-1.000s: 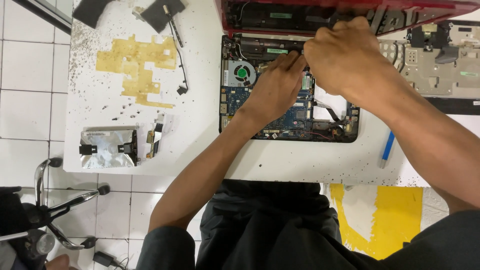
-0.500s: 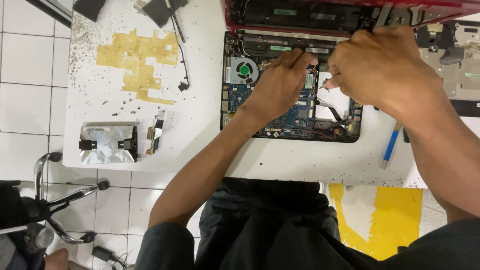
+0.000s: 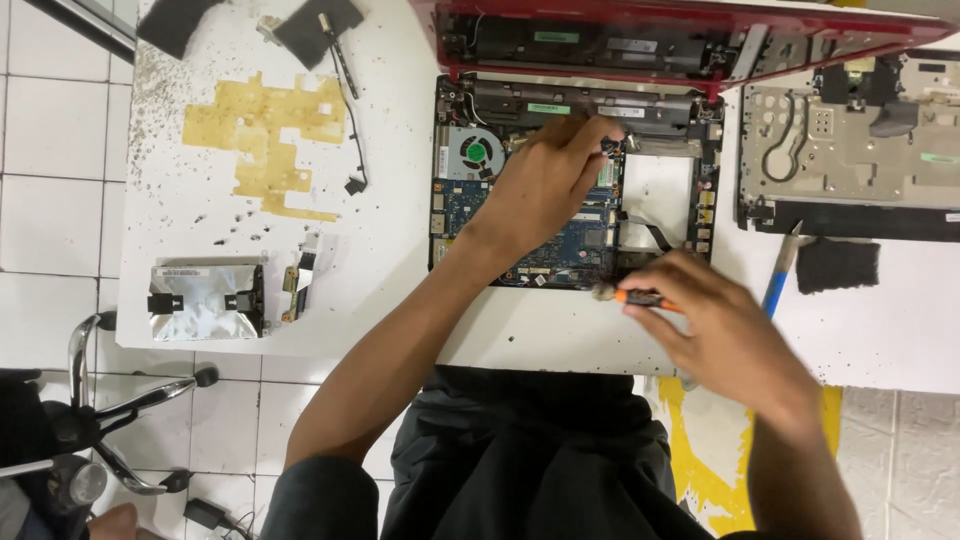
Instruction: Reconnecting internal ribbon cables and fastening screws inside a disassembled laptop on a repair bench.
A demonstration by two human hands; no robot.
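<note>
An opened laptop base (image 3: 700, 190) with a blue circuit board (image 3: 590, 240) and a round fan (image 3: 473, 155) lies on the white table (image 3: 400, 250). My left hand (image 3: 545, 185) rests on the board, its fingertips pinching a small dark part near the hinge at the top. My right hand (image 3: 715, 330) is at the base's front edge, holding a small tool with an orange handle (image 3: 640, 297). The red lid (image 3: 680, 35) stands open behind the base.
A grey keyboard frame (image 3: 850, 140) lies to the right, with a blue-handled tool (image 3: 780, 275) and a black pad (image 3: 838, 265) beside it. A silver hard drive (image 3: 205, 298), a loose cable (image 3: 345, 90) and black pieces (image 3: 318, 25) lie left. A chair base (image 3: 95, 400) stands below.
My right hand has pulled back from the hinge area to the front edge of the base, now holding the orange-handled tool. My left hand stays on the board.
</note>
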